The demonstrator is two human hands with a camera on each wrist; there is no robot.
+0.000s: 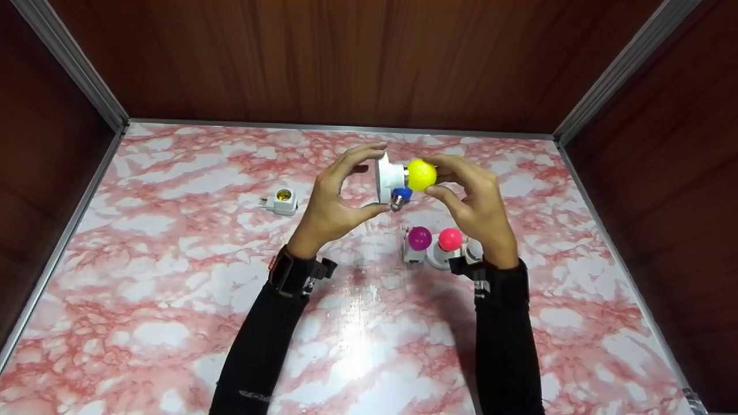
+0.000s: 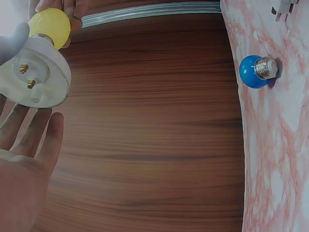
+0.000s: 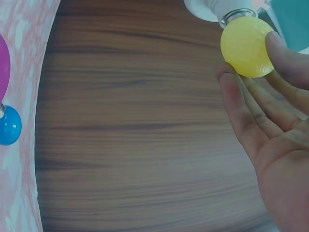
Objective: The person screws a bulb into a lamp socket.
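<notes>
Up above the table, my left hand (image 1: 333, 202) grips a white round bulb holder (image 1: 393, 174) by the rim of its base, thumb below and fingers above. Two brass terminals show on the holder's underside in the left wrist view. My right hand (image 1: 478, 199) pinches a yellow bulb (image 1: 422, 175) between thumb and fingers. The bulb lies sideways, its metal cap at the holder's mouth, with a strip of the cap showing. Beneath them on the table, a loose blue bulb (image 2: 251, 72) lies on its side, partly covered by the holder in the head view.
A white plug-in socket (image 1: 284, 203) with a brass-coloured inside lies to the left. Near my right wrist stand a purple bulb (image 1: 420, 238) and a pink bulb (image 1: 450, 239) in white holders. Beside them, a white item (image 1: 474, 249) is partly hidden. Brown panels (image 1: 346, 63) enclose the table.
</notes>
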